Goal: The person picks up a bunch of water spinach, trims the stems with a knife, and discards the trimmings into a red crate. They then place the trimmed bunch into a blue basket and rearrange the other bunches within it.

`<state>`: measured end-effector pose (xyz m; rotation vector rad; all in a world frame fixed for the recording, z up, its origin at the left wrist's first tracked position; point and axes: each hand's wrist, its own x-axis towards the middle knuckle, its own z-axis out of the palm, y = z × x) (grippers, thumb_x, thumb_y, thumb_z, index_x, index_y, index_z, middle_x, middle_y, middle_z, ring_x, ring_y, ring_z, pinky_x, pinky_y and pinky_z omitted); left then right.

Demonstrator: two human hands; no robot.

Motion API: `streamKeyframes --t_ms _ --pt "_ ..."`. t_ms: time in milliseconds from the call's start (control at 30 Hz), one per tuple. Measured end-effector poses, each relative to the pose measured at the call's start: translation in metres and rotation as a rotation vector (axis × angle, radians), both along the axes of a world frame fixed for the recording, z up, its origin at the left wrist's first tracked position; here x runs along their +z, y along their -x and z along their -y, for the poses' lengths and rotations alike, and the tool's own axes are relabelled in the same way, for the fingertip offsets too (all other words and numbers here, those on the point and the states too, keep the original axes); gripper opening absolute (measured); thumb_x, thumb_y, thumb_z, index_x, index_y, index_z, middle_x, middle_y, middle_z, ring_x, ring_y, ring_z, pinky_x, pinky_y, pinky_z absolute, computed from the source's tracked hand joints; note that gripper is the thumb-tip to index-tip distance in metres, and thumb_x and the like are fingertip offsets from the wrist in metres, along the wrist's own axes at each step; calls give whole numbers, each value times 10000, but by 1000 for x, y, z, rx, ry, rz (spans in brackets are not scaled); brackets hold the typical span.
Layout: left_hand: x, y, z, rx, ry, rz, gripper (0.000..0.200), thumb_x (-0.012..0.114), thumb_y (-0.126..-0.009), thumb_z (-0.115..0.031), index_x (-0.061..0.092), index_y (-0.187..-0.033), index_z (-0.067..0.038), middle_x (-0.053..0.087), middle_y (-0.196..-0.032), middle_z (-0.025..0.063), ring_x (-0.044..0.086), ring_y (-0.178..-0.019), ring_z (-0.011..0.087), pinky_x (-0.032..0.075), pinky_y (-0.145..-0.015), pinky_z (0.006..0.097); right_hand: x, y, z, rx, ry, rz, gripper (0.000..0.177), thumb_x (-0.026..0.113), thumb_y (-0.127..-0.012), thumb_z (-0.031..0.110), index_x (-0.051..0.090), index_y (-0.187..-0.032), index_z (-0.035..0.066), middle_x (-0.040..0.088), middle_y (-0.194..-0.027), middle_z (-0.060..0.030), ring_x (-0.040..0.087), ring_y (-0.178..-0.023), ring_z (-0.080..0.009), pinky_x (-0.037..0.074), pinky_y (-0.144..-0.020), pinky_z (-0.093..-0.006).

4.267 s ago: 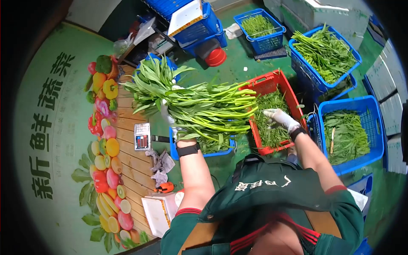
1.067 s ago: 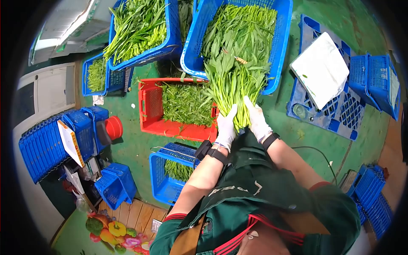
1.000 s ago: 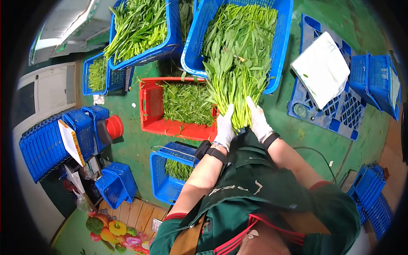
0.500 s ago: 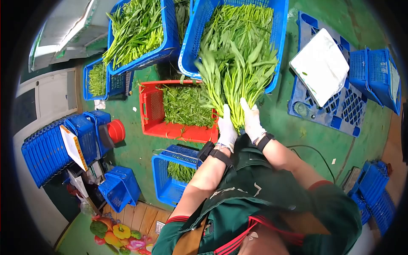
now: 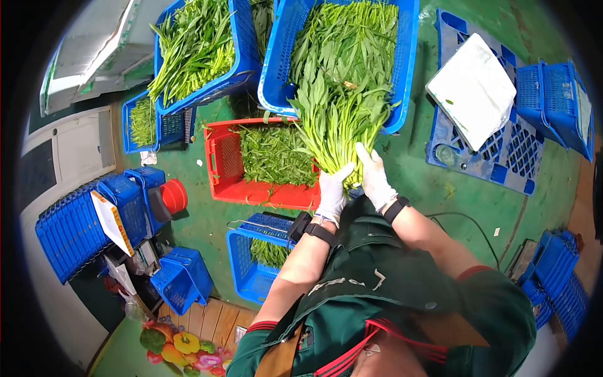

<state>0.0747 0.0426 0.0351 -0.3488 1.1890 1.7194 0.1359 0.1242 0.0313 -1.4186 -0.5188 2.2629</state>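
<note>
A bunch of leafy green vegetables (image 5: 342, 122) is held between both my white-gloved hands, stems toward me and leaves pointing away. My left hand (image 5: 334, 191) is closed round the left side of the stems. On the right side, my right hand (image 5: 375, 179) grips the same stems. The leaves overlap the near edge of a large blue crate (image 5: 405, 69) full of similar greens. Just left of the bunch is a red crate (image 5: 251, 193) with loose leaves and cut pieces inside.
Another blue crate of greens (image 5: 242, 69) stands at the upper left. Below the red crate sits a blue basket (image 5: 242, 276) with some greens. A white box (image 5: 474, 91) rests on a blue pallet (image 5: 521, 169) at the right. Stacked blue crates (image 5: 72, 226) stand at the left.
The bunch's leaves have drawn together into a narrower, more compact shape. My left hand's thumb has moved from pointing up along the stems to lying across them.
</note>
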Motion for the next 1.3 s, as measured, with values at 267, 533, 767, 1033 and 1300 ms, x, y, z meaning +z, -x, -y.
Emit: streamKeyframes --t_ms 267,533,767,1033,1300 --pt "-1 1 3 -18 56 240 291 650 -813 -82 584 -1073 30 664 -902 99 653 -684 195 542 -525 302 -9 -4 0 35 95 -107 374 668 -827 138 558 -1172 43 633 -1054 -47 609 -887 -169 489 -775 -318" --pt "8 -3 -10 121 -24 -87 489 660 -725 40 532 -1195 -1 630 -1080 103 637 -877 214 517 -797 330 36 14 4 -175 10 -167 335 620 -854 98 557 -1175 24 616 -1115 -74 594 -969 -168 473 -853 -319" --pt "13 8 -5 65 38 216 419 665 -745 22 561 -1150 43 636 -1066 120 634 -913 221 513 -818 345 -1 0 0 48 154 -64 373 638 -860 184 561 -1189 28 622 -1104 -67 599 -958 -160 464 -854 -304" --pt "12 8 -3 -54 -6 167 428 672 -753 9 556 -1165 13 638 -1063 93 635 -905 203 515 -795 308 -11 2 7 140 231 155 504 622 -879 309 483 -1284 44 595 -1175 -53 592 -985 -164 451 -876 -305" --pt "-6 12 4 -86 28 245 351 640 -761 26 585 -1105 -20 648 -1005 84 649 -817 206 553 -687 340 -43 -12 -4 440 143 -46 564 662 -813 439 538 -1137 -5 604 -929 -115 585 -612 -173 453 -421 -298"
